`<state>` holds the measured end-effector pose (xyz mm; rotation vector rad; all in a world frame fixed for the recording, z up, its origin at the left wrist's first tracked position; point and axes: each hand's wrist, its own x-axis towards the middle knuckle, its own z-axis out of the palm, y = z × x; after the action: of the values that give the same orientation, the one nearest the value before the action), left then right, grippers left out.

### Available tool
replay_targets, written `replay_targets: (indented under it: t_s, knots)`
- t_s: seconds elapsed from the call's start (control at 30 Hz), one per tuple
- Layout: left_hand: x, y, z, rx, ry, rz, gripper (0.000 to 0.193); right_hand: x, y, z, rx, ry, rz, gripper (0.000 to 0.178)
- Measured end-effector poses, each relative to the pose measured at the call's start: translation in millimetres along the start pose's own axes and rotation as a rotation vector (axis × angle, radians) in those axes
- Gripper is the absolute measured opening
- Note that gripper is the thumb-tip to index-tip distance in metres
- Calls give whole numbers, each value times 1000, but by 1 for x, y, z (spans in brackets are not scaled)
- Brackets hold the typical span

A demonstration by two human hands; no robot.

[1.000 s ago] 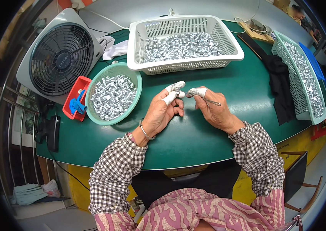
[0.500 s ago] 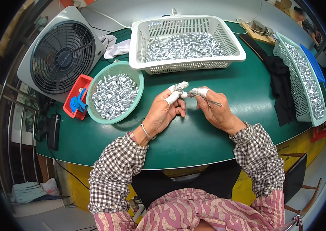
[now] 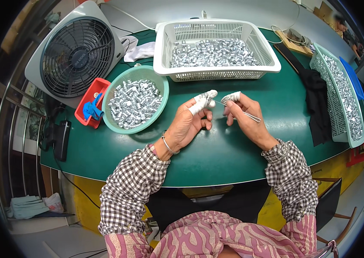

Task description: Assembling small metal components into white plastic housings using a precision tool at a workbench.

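Above the middle of the green table, my left hand (image 3: 189,122) pinches a small silvery metal part (image 3: 211,103) between thumb and forefinger, both wrapped in white tape. My fingers cover most of that part. To its right, my right hand (image 3: 246,118), also with white-taped fingertips, grips a thin metal pick-like tool (image 3: 253,117). Its fine tip points left and reaches the part or stops just short; I cannot tell which. Left of my left hand stands a round green basket (image 3: 165,99) of small silvery metal parts. Behind both hands is a white rectangular basket (image 3: 216,74) with more of them.
A grey fan (image 3: 78,56) stands at the far left, beside a red tray (image 3: 80,112) with a blue rag. At the right, black cloth (image 3: 319,103) lies next to a long green basket (image 3: 334,107) of metal parts. A white cloth (image 3: 141,51) lies at the back.
My right hand has drawn back to the right, so the tool's thin shaft now shows between my hands. My left hand keeps its pinch. The whole view has shifted slightly.
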<state>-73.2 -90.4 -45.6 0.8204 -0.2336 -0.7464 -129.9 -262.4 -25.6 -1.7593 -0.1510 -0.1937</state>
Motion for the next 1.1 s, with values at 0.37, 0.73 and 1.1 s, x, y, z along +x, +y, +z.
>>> replay_targets:
  t_s: [0.37, 0.73, 1.1]
  knots:
    - [2, -4, -5, -69, -78, -138, 36, -1, 16, 1, -420, 13, -462, 14]
    - [2, -5, 2, -24, 38, -128, 35, -1, 16, 0, -711, -13, -641, 18]
    - [8, -9, 3, 59, 82, -11, 33, -7, 13, 23, -1200, -13, -664, 10]
